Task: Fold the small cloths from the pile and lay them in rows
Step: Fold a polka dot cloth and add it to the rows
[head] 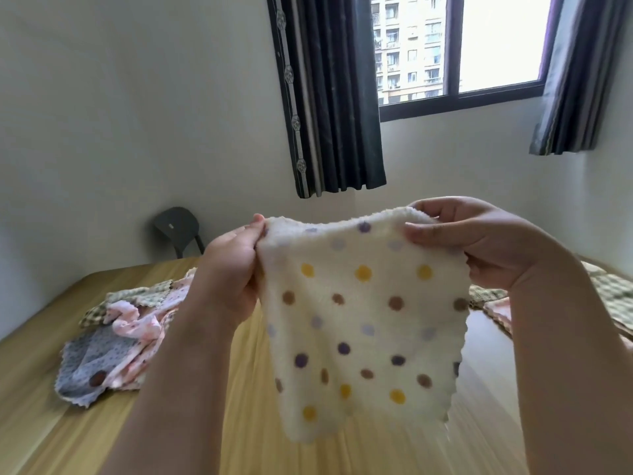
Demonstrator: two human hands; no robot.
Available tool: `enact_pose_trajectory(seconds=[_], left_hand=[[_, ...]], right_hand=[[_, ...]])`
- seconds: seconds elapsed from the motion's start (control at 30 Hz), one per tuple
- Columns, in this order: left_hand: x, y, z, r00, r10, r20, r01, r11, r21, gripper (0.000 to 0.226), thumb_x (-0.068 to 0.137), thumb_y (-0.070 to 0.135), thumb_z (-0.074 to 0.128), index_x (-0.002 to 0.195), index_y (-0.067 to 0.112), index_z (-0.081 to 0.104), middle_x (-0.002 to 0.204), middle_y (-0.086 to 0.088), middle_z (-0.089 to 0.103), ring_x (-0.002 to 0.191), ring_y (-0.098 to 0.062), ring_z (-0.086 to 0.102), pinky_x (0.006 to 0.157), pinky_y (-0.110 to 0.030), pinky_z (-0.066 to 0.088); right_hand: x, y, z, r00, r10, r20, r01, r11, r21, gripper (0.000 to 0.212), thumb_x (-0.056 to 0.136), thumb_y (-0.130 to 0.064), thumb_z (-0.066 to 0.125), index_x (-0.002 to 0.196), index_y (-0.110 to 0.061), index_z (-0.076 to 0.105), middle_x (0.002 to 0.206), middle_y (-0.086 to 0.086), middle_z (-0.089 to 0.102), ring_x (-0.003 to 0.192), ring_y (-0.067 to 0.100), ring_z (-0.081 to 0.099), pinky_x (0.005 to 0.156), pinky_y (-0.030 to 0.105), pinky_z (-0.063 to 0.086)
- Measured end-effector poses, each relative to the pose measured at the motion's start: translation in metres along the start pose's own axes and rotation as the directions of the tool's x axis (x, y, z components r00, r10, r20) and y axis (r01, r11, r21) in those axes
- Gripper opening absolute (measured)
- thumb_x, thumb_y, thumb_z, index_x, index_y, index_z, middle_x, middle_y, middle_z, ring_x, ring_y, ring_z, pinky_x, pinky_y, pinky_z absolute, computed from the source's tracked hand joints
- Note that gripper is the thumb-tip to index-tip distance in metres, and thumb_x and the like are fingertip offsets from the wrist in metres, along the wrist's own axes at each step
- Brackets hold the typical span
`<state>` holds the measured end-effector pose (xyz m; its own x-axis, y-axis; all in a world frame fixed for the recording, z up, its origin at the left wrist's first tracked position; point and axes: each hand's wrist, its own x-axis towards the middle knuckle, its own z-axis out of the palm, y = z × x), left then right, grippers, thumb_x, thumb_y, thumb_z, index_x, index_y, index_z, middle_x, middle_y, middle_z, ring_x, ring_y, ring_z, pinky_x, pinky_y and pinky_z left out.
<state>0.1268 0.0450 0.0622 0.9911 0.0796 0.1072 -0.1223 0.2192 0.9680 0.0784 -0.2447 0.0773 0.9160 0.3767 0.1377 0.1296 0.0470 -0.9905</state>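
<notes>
A cream cloth with yellow, brown and purple dots (363,320) hangs spread out in the air above the wooden table (239,423). My left hand (229,269) pinches its upper left corner. My right hand (479,241) pinches its upper right corner. The cloth's lower edge hangs free. On the table at the left lies a loose pile of small cloths (116,341): pink, grey dotted and green checked. Folded cloths (493,303) lie at the right, partly hidden behind my right arm.
A dark chair (178,228) stands by the wall behind the table's far left. A window with dark curtains (332,97) fills the back wall. Bare wood shows under the hanging cloth and along the table's front.
</notes>
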Motion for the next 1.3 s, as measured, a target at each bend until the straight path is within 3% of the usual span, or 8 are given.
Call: enact_pose_trajectory(seconds=[0.17,0.3,0.43,0.57,0.67,0.93,1.07,1.3], left_hand=[[0.013,-0.032,-0.006,0.995,-0.084,-0.057,0.101,0.895,0.435,0.023,0.104,0.025,0.057,0.094,0.009,0.071,0.098,-0.016,0.075,0.081,-0.024,0.066,0.076,-0.038,0.058],[0.015,-0.050,-0.010,0.998,0.027,-0.061,0.020,0.743,0.669,0.016,0.099,0.023,0.065,0.091,0.011,0.072,0.100,-0.006,0.073,0.092,-0.022,0.064,0.074,-0.030,0.050],[0.015,-0.054,-0.007,0.997,0.048,-0.063,0.005,0.761,0.648,0.016,0.101,0.022,0.062,0.090,0.013,0.069,0.094,-0.002,0.069,0.077,-0.015,0.062,0.061,-0.025,0.047],[0.014,-0.061,-0.003,0.994,0.094,-0.064,-0.043,0.831,0.555,0.017,0.103,0.016,0.057,0.094,0.008,0.069,0.087,-0.009,0.075,0.078,-0.019,0.074,0.075,-0.032,0.061],[0.016,-0.069,-0.003,0.989,0.132,-0.073,-0.073,0.844,0.532,0.021,0.102,0.016,0.058,0.087,0.011,0.071,0.085,-0.007,0.075,0.088,-0.023,0.074,0.086,-0.040,0.061],[0.016,-0.087,-0.009,0.991,0.086,-0.106,-0.024,0.872,0.489,0.024,0.097,0.021,0.061,0.079,0.013,0.076,0.076,0.001,0.076,0.086,-0.022,0.073,0.085,-0.042,0.061],[0.017,-0.096,-0.014,0.982,0.087,-0.170,0.022,0.831,0.556,0.028,0.093,0.033,0.071,0.074,0.013,0.075,0.072,0.001,0.073,0.077,-0.016,0.068,0.068,-0.026,0.051],[0.018,-0.103,-0.012,0.990,-0.010,-0.144,0.098,0.777,0.622,0.017,0.077,0.000,0.084,0.086,0.012,0.074,0.083,-0.004,0.076,0.077,-0.018,0.074,0.077,-0.035,0.063]], right_hand=[[0.019,0.023,-0.012,0.925,0.210,-0.317,-0.337,0.837,-0.430,0.008,0.084,-0.017,0.082,0.085,-0.012,0.076,0.084,0.011,0.071,0.069,0.019,0.063,0.062,0.031,0.046],[0.031,0.044,-0.015,0.861,0.254,-0.441,-0.446,0.794,-0.414,0.027,0.083,-0.004,0.080,0.107,-0.008,0.068,0.100,0.015,0.071,0.068,0.025,0.075,0.058,0.036,0.061],[0.039,0.053,-0.017,0.849,0.190,-0.492,-0.462,0.719,-0.519,0.015,0.081,-0.003,0.080,0.093,-0.008,0.072,0.094,0.012,0.072,0.075,0.025,0.074,0.076,0.044,0.064],[0.040,0.052,-0.011,0.874,0.112,-0.472,-0.425,0.646,-0.634,0.006,0.085,-0.012,0.077,0.084,-0.018,0.075,0.080,0.003,0.068,0.065,0.016,0.056,0.055,0.025,0.046],[0.043,0.056,-0.009,0.885,0.079,-0.459,-0.400,0.634,-0.662,0.011,0.085,-0.008,0.073,0.084,-0.018,0.076,0.087,0.006,0.073,0.071,0.018,0.061,0.062,0.028,0.050],[0.047,0.073,-0.005,0.891,-0.035,-0.453,-0.325,0.647,-0.690,0.011,0.083,-0.008,0.076,0.088,-0.017,0.071,0.087,-0.001,0.068,0.077,0.013,0.062,0.057,0.023,0.046],[0.038,0.099,-0.003,0.928,-0.058,-0.368,-0.277,0.556,-0.784,0.017,0.086,-0.012,0.072,0.082,-0.027,0.065,0.092,-0.007,0.063,0.078,0.004,0.056,0.059,0.019,0.040],[0.011,0.133,0.003,0.953,-0.165,-0.255,-0.139,0.511,-0.848,0.022,0.088,-0.009,0.067,0.090,-0.030,0.061,0.099,-0.013,0.059,0.084,0.000,0.051,0.066,0.013,0.038]])
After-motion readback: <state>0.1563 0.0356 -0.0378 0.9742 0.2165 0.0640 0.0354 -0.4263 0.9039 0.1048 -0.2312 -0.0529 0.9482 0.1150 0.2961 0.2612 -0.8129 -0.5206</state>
